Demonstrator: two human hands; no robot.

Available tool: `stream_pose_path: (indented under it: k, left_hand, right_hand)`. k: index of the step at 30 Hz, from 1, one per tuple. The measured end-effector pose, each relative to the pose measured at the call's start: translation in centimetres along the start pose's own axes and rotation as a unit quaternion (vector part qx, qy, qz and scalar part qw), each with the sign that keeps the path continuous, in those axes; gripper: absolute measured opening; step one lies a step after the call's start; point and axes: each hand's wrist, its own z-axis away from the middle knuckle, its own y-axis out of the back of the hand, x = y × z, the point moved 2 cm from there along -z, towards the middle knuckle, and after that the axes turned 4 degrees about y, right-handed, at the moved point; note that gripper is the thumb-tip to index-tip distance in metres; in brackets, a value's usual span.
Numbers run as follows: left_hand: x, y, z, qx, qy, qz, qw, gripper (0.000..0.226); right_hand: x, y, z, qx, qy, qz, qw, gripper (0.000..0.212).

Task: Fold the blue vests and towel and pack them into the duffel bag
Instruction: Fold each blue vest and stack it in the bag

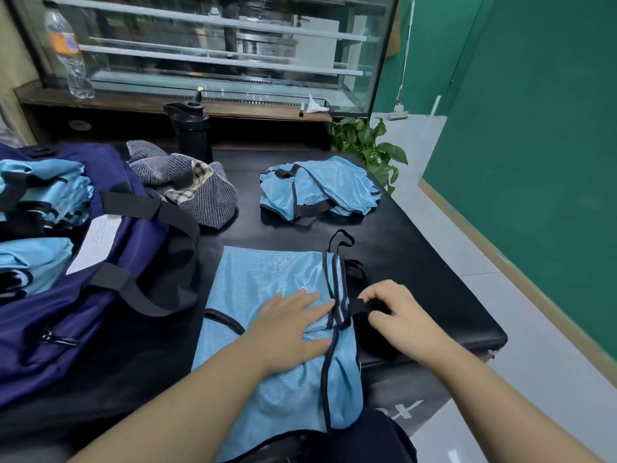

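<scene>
My right fingers (374, 304) pinch the black strap (359, 305) at the vest's (267, 289) right edge, thumb and forefinger curled round it, the rest of the right hand (404, 320) bunched loosely behind. I judge the pinch is there to draw the strap in over the cloth before the next fold. The left hand (293, 324) lies flat on the vest, fingers straight and spread, holding nothing; it seems to pin the fabric so it will not slide as the strap is pulled. Both forearms reach in from the near edge, the left angled across toward the middle, the right coming in from the side with the wrist bent inward.

The vest lies spread on the black table (434, 262), its near end hanging over the edge. A crumpled vest (317, 188) waits farther back, the towel (190, 185) is bunched just beside the bag (100, 312) (open, with folded blue vests (40, 195) already inside).
</scene>
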Motion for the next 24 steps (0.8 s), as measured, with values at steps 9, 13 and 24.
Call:
stream_pose_path:
  k: [9,13,24]
  left_hand:
    - [0.6,-0.7,0.2,0.011,0.003,0.020,1.000,0.094]
    - [-0.7,0.9,0.6,-0.014,-0.024,0.055,0.998,0.085]
    - [-5.7,5.6,-1.8,0.083,-0.030,0.025,0.996,0.035]
  right_hand:
    - [-2.2,-2.3,0.8,-0.019,0.106,0.215,0.971,0.017]
    - [-1.5,-2.1,1.1,-0.062,0.054,0.193,0.978,0.022]
    - [-5.0,-1.1,-4.2,0.041,0.052,0.161,0.985,0.024]
